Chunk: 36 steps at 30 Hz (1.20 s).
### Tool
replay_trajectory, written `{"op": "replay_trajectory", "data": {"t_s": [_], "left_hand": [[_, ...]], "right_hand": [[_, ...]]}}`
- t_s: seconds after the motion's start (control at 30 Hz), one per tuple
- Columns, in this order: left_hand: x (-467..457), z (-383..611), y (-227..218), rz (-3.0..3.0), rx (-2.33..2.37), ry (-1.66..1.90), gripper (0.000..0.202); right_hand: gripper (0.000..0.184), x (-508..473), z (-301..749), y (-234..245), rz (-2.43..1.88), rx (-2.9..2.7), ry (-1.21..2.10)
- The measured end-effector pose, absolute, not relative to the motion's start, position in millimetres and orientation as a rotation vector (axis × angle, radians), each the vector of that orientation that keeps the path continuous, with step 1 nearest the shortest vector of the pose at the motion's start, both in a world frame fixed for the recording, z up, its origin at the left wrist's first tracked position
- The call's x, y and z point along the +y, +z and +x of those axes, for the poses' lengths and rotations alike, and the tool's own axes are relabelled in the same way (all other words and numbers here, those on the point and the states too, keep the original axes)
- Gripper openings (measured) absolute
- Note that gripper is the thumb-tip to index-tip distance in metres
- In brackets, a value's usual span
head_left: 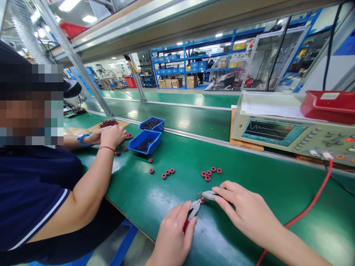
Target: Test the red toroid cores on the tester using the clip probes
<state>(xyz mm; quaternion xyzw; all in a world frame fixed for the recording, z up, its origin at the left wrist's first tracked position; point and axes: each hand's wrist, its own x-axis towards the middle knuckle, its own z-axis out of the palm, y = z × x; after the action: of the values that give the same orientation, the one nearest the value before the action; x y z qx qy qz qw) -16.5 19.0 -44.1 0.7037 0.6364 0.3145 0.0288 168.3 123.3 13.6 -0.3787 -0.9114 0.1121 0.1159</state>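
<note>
My left hand (175, 232) is closed around red-handled pliers (195, 207), their jaws at a small red-and-black wound ring coil (202, 200) just above the green bench top. In my right hand (244, 208) is a second pair of pliers (210, 195), its tips at a thin wire end by the same coil. Whether either set of jaws grips firmly is too small to tell. Beyond the pliers lies a group of similar coils (208, 173). Further left sit several more coils (167, 172).
A co-worker's hands (112, 135) work at the left beside blue bins (148, 147) of dark small parts. At right stands a test instrument (299, 136) with a waveform screen and a red tray (330, 105) on top. Its red cable (313, 201) runs across the bench behind my right forearm.
</note>
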Motion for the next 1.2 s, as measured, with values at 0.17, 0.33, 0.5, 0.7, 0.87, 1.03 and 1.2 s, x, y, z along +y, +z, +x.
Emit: {"op": "replay_trajectory", "data": {"t_s": [0.17,0.33,0.5,0.7,0.87,1.03,1.2], "left_hand": [[18.4,-15.6,-44.4,2.153,1.964,0.953,0.030],[19.3,-15.8,-44.3,2.149,1.961,0.951,0.030],[19.3,-15.6,-43.8,2.167,1.972,0.966,0.030],[19.8,-15.1,-44.2,2.174,1.978,0.980,0.029],[19.6,-14.0,-44.1,2.128,1.988,0.968,0.029],[18.8,-9.7,-44.0,2.063,2.002,0.930,0.029],[18.7,-6.4,-43.4,2.037,2.001,0.947,0.029]], "right_hand": [[0.032,123.8,167.3,12.2,-1.085,-2.668,0.302],[0.032,123.3,167.5,13.0,-1.114,-2.675,0.347],[0.032,123.7,167.3,13.6,-1.133,-2.687,0.393],[0.032,122.3,166.9,12.7,-1.104,-2.666,0.357],[0.033,130.6,175.4,15.0,-1.093,-2.617,0.566],[0.031,147.3,192.2,16.7,-1.005,-2.634,0.884],[0.031,150.4,196.8,16.6,-0.992,-2.694,0.974]]}}
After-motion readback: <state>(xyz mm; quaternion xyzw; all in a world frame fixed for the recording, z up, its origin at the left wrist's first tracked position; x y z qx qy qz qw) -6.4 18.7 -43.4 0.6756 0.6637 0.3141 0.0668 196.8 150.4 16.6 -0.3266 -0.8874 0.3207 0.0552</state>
